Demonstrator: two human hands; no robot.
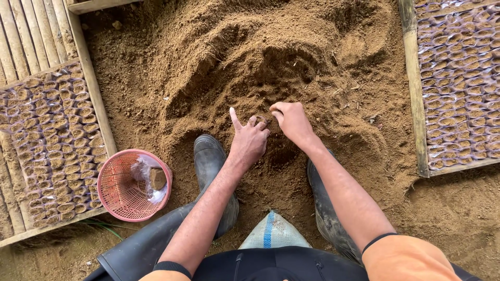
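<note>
Brown soil [250, 67], fingertips [275, 110] buried, unclear grip

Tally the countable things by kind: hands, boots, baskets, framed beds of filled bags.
hands: 2 (left, right)
boots: 2 ()
basket: 1
beds of bags: 2 ()
Total: 7

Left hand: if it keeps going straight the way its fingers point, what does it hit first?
The left hand points up-frame into the soil mound; it would likely dig into the scooped slope right ahead. The right hand sits beside it, seemingly off that line.
</note>
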